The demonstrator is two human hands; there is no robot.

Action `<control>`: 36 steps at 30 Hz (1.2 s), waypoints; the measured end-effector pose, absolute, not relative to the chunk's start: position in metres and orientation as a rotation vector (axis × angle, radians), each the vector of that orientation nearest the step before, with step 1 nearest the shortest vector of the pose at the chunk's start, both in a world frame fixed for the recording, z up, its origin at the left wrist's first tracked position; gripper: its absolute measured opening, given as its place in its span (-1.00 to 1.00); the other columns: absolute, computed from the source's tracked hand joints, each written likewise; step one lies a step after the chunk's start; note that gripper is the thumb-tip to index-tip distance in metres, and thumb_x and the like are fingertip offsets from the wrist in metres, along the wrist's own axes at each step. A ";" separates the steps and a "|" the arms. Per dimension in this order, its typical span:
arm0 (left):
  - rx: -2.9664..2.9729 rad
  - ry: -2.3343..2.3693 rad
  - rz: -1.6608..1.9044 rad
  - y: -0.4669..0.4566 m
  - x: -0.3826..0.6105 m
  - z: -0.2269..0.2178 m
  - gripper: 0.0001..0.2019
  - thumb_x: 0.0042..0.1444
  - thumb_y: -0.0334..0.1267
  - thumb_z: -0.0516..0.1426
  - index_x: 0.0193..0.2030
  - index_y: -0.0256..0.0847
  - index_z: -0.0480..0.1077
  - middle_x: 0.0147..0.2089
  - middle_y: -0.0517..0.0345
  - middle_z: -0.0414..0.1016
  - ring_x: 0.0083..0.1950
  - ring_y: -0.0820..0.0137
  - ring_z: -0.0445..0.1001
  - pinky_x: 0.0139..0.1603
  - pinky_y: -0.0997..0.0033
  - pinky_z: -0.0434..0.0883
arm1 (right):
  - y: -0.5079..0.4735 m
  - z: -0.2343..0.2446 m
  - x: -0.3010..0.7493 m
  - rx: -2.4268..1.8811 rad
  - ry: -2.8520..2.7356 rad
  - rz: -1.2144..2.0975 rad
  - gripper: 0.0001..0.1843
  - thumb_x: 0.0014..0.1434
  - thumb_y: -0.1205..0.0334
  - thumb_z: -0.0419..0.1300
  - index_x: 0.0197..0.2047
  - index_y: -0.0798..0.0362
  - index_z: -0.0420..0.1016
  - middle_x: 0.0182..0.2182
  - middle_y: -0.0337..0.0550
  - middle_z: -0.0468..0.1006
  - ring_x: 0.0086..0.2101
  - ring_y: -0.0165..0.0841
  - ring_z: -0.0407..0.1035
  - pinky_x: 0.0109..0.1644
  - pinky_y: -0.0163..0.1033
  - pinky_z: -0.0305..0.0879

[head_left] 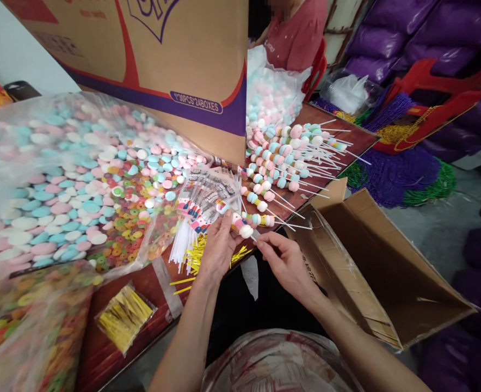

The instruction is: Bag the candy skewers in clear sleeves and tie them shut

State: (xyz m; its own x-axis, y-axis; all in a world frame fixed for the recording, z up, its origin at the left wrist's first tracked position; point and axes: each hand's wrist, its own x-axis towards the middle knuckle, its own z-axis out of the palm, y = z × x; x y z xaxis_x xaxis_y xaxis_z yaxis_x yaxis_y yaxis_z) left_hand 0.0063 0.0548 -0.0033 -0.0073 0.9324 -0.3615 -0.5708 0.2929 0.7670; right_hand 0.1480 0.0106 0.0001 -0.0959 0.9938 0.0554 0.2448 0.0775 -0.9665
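Observation:
My left hand [220, 242] is closed around a candy skewer [242, 226] of marshmallows, partly inside a printed plastic wrapper. At the skewer's near end, my right hand [281, 258] pinches the white stick. Just beyond my left hand lies a fanned stack of printed wrappers [211, 188]. White sticks [181, 245] and gold twist ties [197, 256] lie beside and under my left wrist. Finished-looking candy skewers [277, 158] are piled to the right of the wrappers, their sticks pointing right.
A large bag of pastel marshmallows [61, 207] and ring gummies [130, 234] covers the left. A tall carton [175, 65] stands at the back. An open cardboard box [371, 261] sits right of the table. A packet of twist ties [126, 318] lies in front. A person in a red shirt [297, 38] sits beyond.

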 end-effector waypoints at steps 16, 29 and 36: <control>0.453 0.893 1.282 0.053 0.012 -0.005 -0.78 0.00 -0.18 0.34 -0.31 -0.25 0.46 -0.30 0.07 0.57 -0.13 0.29 0.59 -0.04 0.30 0.48 | 0.015 -0.013 0.137 -1.241 -2.086 0.136 -0.69 0.36 0.38 -0.04 -0.36 0.06 0.44 -0.52 -0.21 0.31 -0.49 -0.40 0.23 -0.39 -0.28 0.15; 0.457 0.870 1.240 0.042 0.011 0.001 -0.71 0.05 -0.10 0.32 -0.22 -0.26 0.41 -0.23 0.05 0.58 -0.05 0.21 0.60 0.08 0.16 0.45 | -0.003 -0.009 0.144 -1.353 -1.615 1.121 -0.70 0.34 0.16 0.07 -0.41 0.06 0.44 -0.58 -0.31 0.33 -0.53 -0.46 0.19 -0.43 -0.34 0.11; 0.612 0.899 1.263 0.031 0.020 0.004 -0.73 0.12 -0.07 0.25 -0.20 -0.26 0.49 -0.21 -0.03 0.62 -0.02 0.18 0.58 0.07 0.17 0.44 | 0.010 -0.006 0.128 -1.247 -1.308 1.299 -0.70 0.23 0.14 0.15 -0.51 0.08 0.39 -0.60 -0.30 0.33 -0.52 -0.46 0.17 -0.42 -0.33 0.11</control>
